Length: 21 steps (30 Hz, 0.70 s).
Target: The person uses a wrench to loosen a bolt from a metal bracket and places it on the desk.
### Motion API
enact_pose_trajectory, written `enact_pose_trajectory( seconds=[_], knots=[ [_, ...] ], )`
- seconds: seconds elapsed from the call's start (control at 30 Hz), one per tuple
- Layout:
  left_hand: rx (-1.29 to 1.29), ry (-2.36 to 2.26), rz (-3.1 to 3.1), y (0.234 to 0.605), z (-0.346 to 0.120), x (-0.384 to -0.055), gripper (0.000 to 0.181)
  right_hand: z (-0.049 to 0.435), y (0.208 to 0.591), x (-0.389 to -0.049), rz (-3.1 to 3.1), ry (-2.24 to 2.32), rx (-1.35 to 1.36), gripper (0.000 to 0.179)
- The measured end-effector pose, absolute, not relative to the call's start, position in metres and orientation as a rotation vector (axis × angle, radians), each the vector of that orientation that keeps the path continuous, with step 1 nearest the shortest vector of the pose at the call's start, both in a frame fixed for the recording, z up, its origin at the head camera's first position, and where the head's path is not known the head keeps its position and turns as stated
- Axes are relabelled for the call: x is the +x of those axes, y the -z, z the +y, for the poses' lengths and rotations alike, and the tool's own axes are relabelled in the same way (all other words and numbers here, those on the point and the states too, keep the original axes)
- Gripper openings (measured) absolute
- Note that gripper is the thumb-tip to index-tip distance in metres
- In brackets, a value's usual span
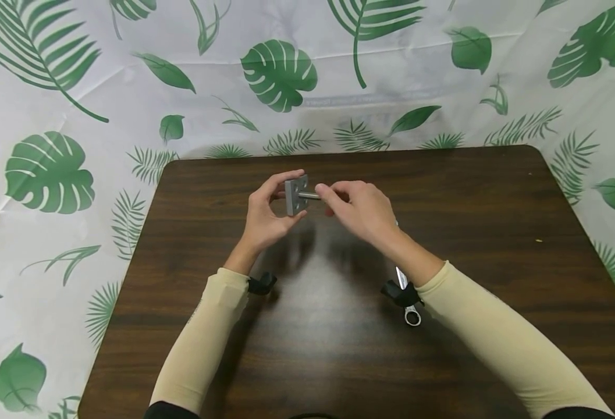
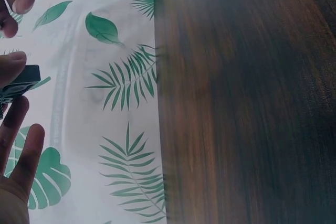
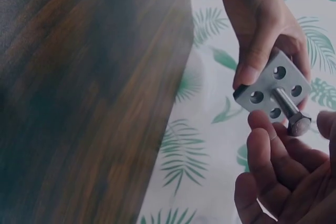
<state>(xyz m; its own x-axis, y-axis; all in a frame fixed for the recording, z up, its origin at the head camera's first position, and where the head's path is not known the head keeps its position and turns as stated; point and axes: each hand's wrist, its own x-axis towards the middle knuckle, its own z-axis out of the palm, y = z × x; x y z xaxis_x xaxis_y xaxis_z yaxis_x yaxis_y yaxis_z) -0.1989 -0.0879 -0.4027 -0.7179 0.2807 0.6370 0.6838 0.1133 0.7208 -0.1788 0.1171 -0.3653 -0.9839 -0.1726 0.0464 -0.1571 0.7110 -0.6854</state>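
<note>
My left hand (image 1: 266, 212) grips a square grey metal plate (image 3: 266, 88) by its edges, thumb on one side and fingers on the opposite one. The plate is held up over the table, its face turned toward my right hand (image 1: 362, 209). It has a hole near each corner. From its middle a hex-head bolt (image 3: 286, 104) sticks out, with much of the shank showing. My right fingers curl around the bolt's head end; in the right wrist view the thumb stands slightly off the head. In the left wrist view only a dark edge of the plate (image 2: 23, 81) shows.
A ring-ended wrench (image 1: 412, 316) lies on the dark wooden table (image 1: 317, 349), partly hidden under my right wrist. A tiny yellow scrap (image 1: 539, 240) is at the right. Behind the table's far edge hangs a white leaf-print sheet (image 1: 208, 93).
</note>
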Motion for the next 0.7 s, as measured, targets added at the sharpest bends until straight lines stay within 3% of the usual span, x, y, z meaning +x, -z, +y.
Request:
enact_pose_trajectory(
  seconds=[0.23, 0.5, 0.7],
  knots=[
    [-0.942, 1.618, -2.056, 0.403, -0.088, -0.199, 0.064, 0.118, 0.363, -0.180, 2.826, 1.102, -0.236, 0.054],
    [-0.954, 1.620, -2.030, 0.405, -0.089, -0.200, 0.064, 0.116, 0.366, -0.178, 2.915, 1.210, -0.430, 0.019],
    [-0.942, 1.616, -2.032, 0.412, -0.092, -0.204, 0.068, 0.115, 0.370, -0.178, 2.997, 1.254, -0.601, 0.029]
  ],
)
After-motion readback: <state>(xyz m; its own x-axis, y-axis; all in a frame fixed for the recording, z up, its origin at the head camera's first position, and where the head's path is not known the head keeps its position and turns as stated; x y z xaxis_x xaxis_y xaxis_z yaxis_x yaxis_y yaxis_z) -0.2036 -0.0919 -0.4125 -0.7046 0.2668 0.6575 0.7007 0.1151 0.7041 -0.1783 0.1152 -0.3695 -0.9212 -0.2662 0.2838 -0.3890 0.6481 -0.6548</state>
